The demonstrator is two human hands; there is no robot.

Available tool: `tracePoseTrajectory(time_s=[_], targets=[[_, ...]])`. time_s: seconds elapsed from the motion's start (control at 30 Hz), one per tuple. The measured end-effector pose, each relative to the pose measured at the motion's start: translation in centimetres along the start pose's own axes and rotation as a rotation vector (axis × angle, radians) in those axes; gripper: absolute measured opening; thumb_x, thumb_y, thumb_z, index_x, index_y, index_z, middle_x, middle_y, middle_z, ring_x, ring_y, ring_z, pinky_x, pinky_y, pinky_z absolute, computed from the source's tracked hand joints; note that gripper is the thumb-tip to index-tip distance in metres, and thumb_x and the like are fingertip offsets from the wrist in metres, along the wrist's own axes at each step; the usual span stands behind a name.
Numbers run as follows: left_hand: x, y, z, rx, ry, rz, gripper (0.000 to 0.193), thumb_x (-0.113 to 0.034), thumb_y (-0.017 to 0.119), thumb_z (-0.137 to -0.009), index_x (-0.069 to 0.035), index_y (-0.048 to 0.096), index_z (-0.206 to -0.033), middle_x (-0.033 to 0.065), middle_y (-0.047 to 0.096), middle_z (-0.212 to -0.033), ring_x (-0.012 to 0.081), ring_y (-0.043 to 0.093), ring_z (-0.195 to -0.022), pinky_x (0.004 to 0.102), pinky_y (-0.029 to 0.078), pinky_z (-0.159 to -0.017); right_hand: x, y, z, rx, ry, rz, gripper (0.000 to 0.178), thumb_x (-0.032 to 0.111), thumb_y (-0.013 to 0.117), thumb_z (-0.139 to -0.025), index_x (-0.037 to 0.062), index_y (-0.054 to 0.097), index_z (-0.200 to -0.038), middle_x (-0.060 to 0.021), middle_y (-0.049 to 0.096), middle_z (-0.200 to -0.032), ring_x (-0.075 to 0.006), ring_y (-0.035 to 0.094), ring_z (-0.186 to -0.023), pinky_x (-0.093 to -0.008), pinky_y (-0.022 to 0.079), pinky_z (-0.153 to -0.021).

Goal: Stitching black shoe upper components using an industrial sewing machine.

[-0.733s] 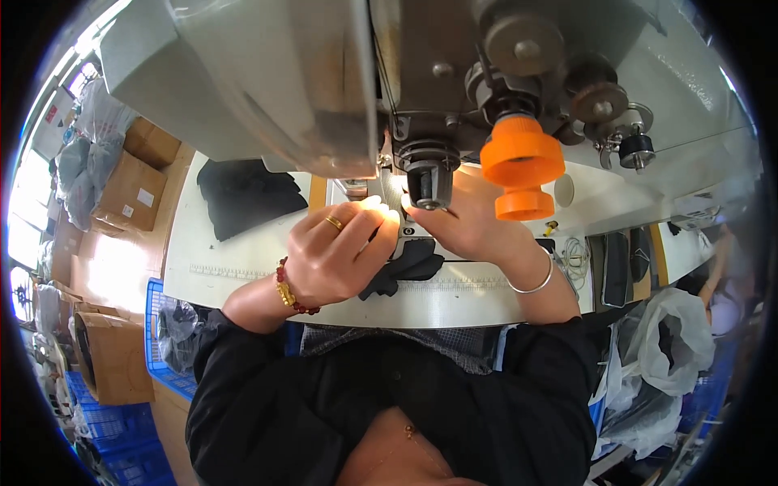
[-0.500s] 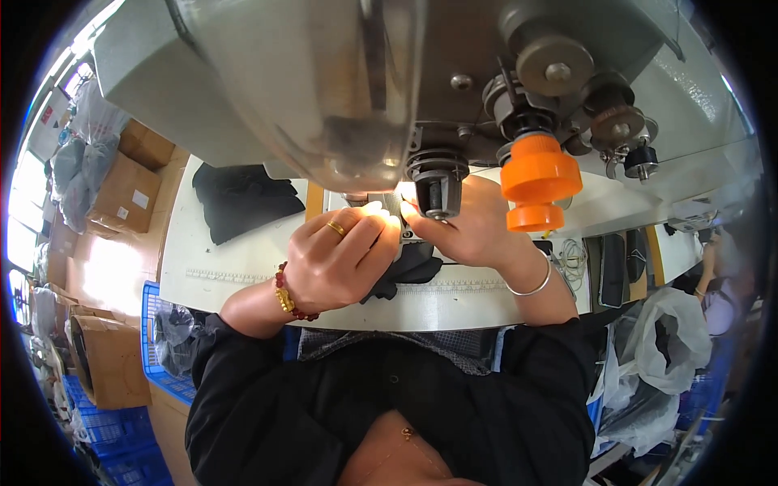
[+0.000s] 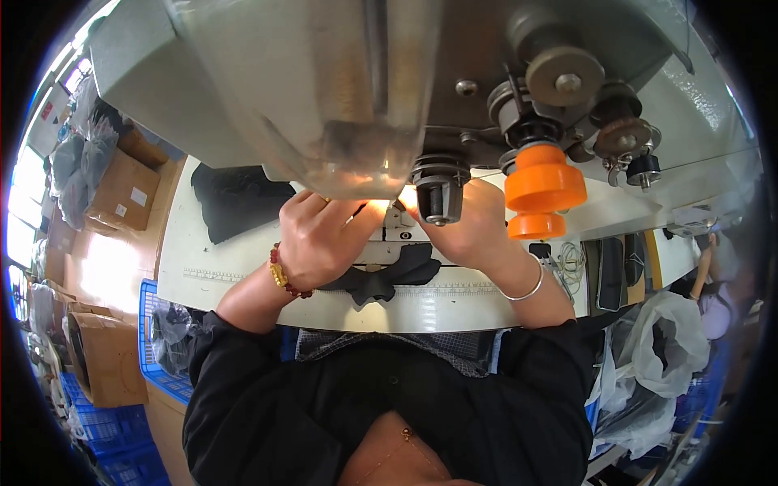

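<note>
My left hand [image 3: 328, 235] is at the lit sewing area of a grey sewing machine [image 3: 519, 24], its fingers bent and thumb drawn in toward them. Whatever lies between those fingertips is too bright and small to make out. Opposite it, my right hand [image 3: 466, 231] reaches in from the right, thumb toward the light. A dark thread-tension part hides most of its fingers. On the white table, in front of the metal plate [image 3: 397, 233] and between my wrists, lies a cut black fabric piece [image 3: 385, 279] with a lobed outline.
Black fabric pieces [image 3: 239, 198] lie on the table's left. Above my hands hang a clear guard [image 3: 324, 97] and an orange knob [image 3: 545, 180]. A printed ruler strip [image 3: 219, 274] runs along the table. Blue crates [image 3: 158, 340] and cartons [image 3: 121, 190] stand left, plastic bags [image 3: 660, 340] right.
My left hand has shifted left and away from me, opening a gap between my hands. More of the black fabric piece and the metal plate shows. The right hand has barely moved.
</note>
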State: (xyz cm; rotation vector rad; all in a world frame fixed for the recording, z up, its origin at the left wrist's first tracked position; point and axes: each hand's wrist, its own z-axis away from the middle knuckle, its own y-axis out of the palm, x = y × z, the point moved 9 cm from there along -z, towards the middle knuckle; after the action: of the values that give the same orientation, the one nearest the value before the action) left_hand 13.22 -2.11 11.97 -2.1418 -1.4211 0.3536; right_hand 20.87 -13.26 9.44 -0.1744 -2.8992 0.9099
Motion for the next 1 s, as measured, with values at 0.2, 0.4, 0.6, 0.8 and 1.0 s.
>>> tracePoseTrajectory(time_s=[0.2, 0.4, 0.6, 0.8, 1.0], targets=[[0.3, 0.4, 0.2, 0.026, 0.0, -0.039, 0.019, -0.006, 0.068, -0.062, -0.006, 0.067, -0.08, 0.0052, 0.066, -0.094, 0.0188, 0.064, -0.076, 0.031, 0.053, -0.06, 0.7, 0.1, 0.0, 0.024, -0.097, 0.005, 0.013, 0.011, 0.074, -0.081, 0.0064, 0.069, -0.092, -0.0051, 0.064, -0.075, -0.023, 0.058, -0.057, -0.0336, 0.042, -0.046], [-0.3, 0.5, 0.1, 0.03, 0.073, -0.095, 0.016, -0.006, 0.067, -0.06, -0.008, 0.064, -0.076, 0.003, 0.062, -0.083, 0.0183, 0.062, -0.074, 0.0294, 0.05, -0.055, 0.9, 0.5, 0.0, 0.051, -0.064, 0.067, 0.026, 0.008, 0.074, -0.077, 0.0065, 0.072, -0.103, -0.0069, 0.068, -0.085, -0.023, 0.064, -0.064, -0.0325, 0.047, -0.05], [0.1, -0.5, -0.9, 0.014, 0.035, 0.0, 0.013, -0.004, 0.069, -0.061, -0.009, 0.061, -0.07, 0.0, 0.054, -0.071, 0.0147, 0.06, -0.066, 0.0266, 0.046, -0.049, 1.8, 0.4, 0.4, 0.028, -0.073, 0.151, 0.034, 0.004, 0.074, -0.069, 0.0061, 0.074, -0.103, -0.0059, 0.069, -0.085, -0.0203, 0.064, -0.064, -0.0303, 0.048, -0.051], [1.6, 0.1, -0.4, 0.16, -0.06, 0.039, 0.013, -0.004, 0.072, -0.068, -0.007, 0.063, -0.076, 0.0019, 0.056, -0.078, 0.0177, 0.057, -0.055, 0.0304, 0.045, -0.048, 2.4, 0.3, 0.1, 0.039, -0.08, 0.191, 0.037, 0.003, 0.075, -0.067, 0.0057, 0.075, -0.104, -0.004, 0.068, -0.084, -0.0186, 0.062, -0.063, -0.0292, 0.048, -0.052], [2.2, 0.3, -0.5, 0.127, -0.123, 0.131, 0.011, -0.006, 0.072, -0.077, -0.007, 0.064, -0.084, 0.0031, 0.058, -0.082, 0.0221, 0.057, -0.057, 0.0344, 0.046, -0.05, 1.4, 1.0, 0.4, 0.095, -0.005, 0.242, 0.04, 0.003, 0.073, -0.068, 0.0067, 0.073, -0.107, -0.002, 0.069, -0.085, -0.0178, 0.064, -0.068, -0.0275, 0.049, -0.057]])
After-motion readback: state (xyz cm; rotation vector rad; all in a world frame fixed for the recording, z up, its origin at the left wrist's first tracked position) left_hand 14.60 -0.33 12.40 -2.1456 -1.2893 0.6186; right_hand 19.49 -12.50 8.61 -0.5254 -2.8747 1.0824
